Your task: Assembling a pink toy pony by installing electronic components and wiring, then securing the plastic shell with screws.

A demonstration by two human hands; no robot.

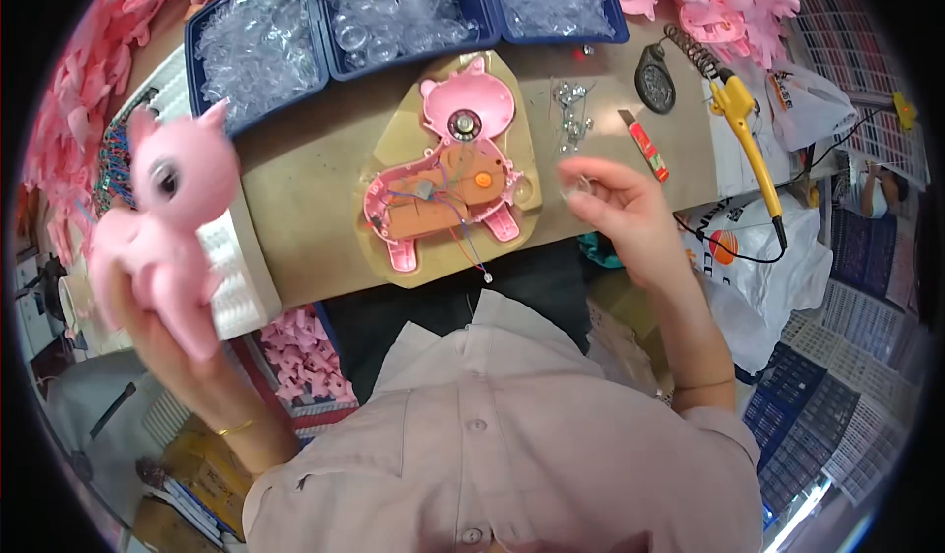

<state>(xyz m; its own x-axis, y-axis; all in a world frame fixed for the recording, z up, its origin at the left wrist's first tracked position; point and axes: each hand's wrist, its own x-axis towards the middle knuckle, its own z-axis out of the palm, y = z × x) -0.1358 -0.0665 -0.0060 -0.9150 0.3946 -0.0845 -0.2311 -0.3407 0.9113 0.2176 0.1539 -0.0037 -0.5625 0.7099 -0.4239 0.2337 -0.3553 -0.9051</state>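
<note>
At the left, my left hand (148, 329) is wrapped round the body of a pink toy animal (175, 199) with pointed ears and a large dark eye, raised beside the table. My right hand (630, 209) is closed in a pinch on a small clear plastic piece (581, 187), right of the middle. Between the hands, an open pink toy half-shell (471, 95) lies in a yellowish holder (389, 159). Inside it are a round speaker (464, 124), a brown board (413, 216), an orange button (483, 180) and thin wires. A white connector (487, 277) hangs over the near edge.
Blue bins (325, 61) of clear plastic parts line the back. A red box cutter (645, 147), small metallic parts (571, 115) and a yellow soldering iron (743, 125) by its coiled stand lie at the right. Pink toy parts (74, 130) are heaped far left.
</note>
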